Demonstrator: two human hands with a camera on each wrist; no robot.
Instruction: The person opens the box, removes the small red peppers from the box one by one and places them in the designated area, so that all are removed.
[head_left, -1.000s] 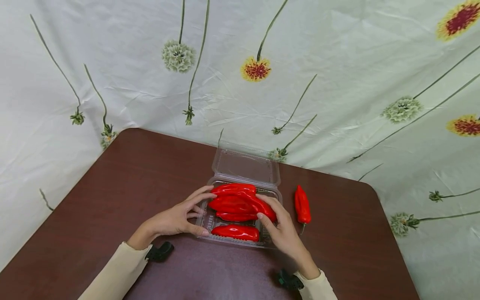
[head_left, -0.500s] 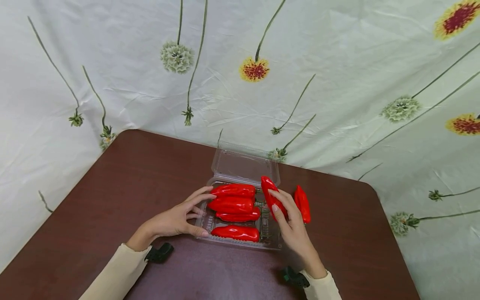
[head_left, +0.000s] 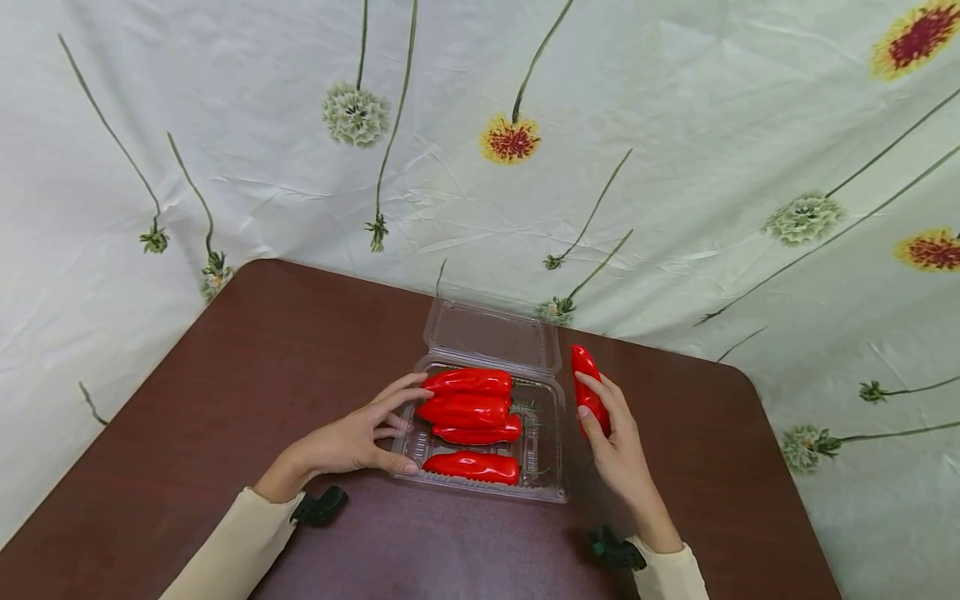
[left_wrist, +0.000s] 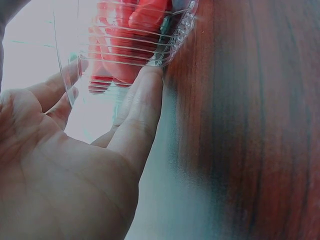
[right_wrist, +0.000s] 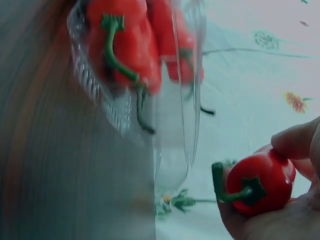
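My right hand holds a red pepper between thumb and fingers, just right of the clear plastic clamshell container. In the right wrist view, that pepper's green stem faces the camera. Several red peppers lie crosswise in the container; a front pepper lies apart from the rear group. My left hand holds the container's left side, thumb at the front corner and fingers at the rim. In the left wrist view, its fingers touch the ribbed plastic wall.
The container's hinged lid stands open toward the back of the dark brown table. A floral cloth hangs behind the table. Another pepper seen earlier on the right is hidden behind the held pepper and hand.
My right hand has lifted a pepper from over the pile and carried it right, past the container's edge. The left hand has stayed in place at the container.
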